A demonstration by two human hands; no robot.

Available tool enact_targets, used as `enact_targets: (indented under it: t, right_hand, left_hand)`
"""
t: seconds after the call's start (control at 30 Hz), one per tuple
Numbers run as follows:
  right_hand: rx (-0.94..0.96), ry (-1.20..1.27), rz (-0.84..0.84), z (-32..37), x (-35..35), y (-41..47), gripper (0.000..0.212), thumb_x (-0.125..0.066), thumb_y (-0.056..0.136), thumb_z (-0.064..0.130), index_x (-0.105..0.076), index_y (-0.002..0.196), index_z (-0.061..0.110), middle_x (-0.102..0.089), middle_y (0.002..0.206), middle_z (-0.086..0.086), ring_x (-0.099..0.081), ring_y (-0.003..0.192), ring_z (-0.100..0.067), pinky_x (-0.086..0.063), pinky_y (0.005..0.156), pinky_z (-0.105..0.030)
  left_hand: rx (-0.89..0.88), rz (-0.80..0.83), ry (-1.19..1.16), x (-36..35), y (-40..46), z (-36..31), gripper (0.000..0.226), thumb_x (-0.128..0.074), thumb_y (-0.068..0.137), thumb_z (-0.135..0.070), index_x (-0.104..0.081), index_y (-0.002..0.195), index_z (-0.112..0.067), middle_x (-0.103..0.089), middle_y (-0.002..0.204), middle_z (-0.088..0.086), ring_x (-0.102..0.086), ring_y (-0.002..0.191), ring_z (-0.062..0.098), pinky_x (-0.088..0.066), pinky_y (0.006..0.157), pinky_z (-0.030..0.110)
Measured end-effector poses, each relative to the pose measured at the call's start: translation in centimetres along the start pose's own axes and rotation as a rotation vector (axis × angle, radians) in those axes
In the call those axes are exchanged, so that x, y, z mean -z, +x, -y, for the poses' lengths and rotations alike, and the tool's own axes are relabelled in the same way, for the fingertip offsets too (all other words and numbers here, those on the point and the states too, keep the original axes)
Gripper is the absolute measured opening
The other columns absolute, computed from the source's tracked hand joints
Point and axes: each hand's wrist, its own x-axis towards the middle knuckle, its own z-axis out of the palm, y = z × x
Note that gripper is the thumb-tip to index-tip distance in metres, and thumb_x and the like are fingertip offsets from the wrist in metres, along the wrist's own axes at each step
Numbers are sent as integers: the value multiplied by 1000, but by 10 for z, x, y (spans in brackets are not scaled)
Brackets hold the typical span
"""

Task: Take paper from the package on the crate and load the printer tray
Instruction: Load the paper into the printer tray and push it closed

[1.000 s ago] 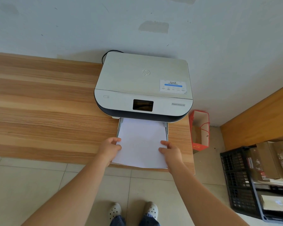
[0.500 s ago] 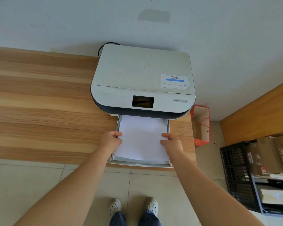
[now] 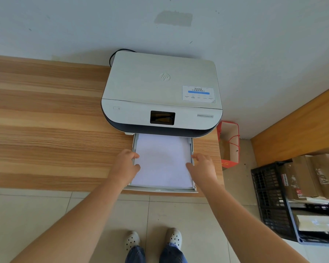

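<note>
So, nearest me, my left hand [image 3: 126, 164] and right hand [image 3: 202, 166] sit loosely open on either edge of the paper [image 3: 162, 160], which lies flat in the printer's pulled-out tray [image 3: 160, 190]. Beyond it the printer [image 3: 160, 95] shows an HP logo and a sticker with a blue bar. Off right: a red bag [image 3: 228, 147] and the black crate [image 3: 270, 202] holding brown packages.

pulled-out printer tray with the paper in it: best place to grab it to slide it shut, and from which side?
Take the white pulled-out paper tray by its front lip, coming from the desk's near edge. That lip overhangs the wooden desk and is the only bare, graspable part: the white paper stack fills the bed and the rear sits under the white printer. The left hand and right hand sit at the side rails, probably squaring the sheets.
</note>
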Motion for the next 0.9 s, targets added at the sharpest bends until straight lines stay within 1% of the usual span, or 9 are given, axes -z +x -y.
enact_targets:
  t: [0.03,0.1,0.13,0.2,0.3,0.43,0.57,0.73,0.9]
  right_hand:
    - [79,-48,35,1,0,-1,45,-59,91,25,-49,135,24,-37,146,-1,-49,105,-14,-43,74,-18]
    - [259,-231,149,4,-3,-1,52,-63,88,30,-45,137,29,-31,150,3,-36,132,-19,-41,99,-30]
    - [349,-350,209,3,-6,-1,58,-65,86,32,-42,139,31,-27,152,4,-28,139,-19,-37,106,-36]
    - [487,-537,297,2,-12,0,70,-68,82,36,-35,144,34,-17,157,6,-14,146,-20,-30,113,-43]
    - [590,-725,341,-2,-19,3,85,-70,80,44,-23,149,34,-4,162,4,1,149,-23,-17,117,-48]
    - [615,-835,318,-7,-22,10,94,-70,79,50,-13,152,34,3,163,1,7,149,-24,-10,119,-46]
    - [618,-871,308,-11,-22,12,96,-67,79,55,-10,153,32,4,163,0,7,149,-25,-6,119,-43]
    - [622,-886,277,-14,-28,7,90,-61,81,57,-12,152,32,2,163,0,2,150,-25,-14,119,-44]
    - [615,-886,270,-16,-31,4,89,-61,82,55,-12,153,30,2,163,-1,4,150,-26,-12,119,-45]
  left_hand:
    - [-61,54,53,0,1,1,36,-65,86,-11,-61,122,-13,-48,133,2,-45,121,19,-35,97,24]
    - [-178,189,176,-1,2,1,44,-66,85,-17,-57,128,-20,-40,143,-2,-34,133,17,-29,104,24]
    - [-226,257,242,-2,2,0,49,-66,85,-19,-54,132,-22,-34,148,-3,-27,137,16,-27,108,25]
    - [-295,360,364,-6,1,-4,60,-66,84,-23,-44,140,-25,-21,155,-3,-14,143,16,-22,114,29]
    - [-310,425,476,-10,0,-10,75,-67,82,-26,-30,147,-29,-4,160,-3,1,147,20,-22,117,36]
    - [-326,464,621,-15,1,-13,83,-68,82,-26,-20,150,-31,10,161,-5,9,148,24,-21,118,39]
    - [-346,459,689,-18,2,-13,84,-67,82,-25,-18,150,-31,11,161,-4,7,148,26,-24,117,40]
    - [-368,442,682,-18,-3,-11,80,-66,83,-29,-21,149,-31,8,161,-4,5,148,25,-30,113,40]
    - [-374,426,680,-19,-6,-10,79,-65,84,-30,-22,149,-30,6,161,-4,4,148,24,-28,114,38]
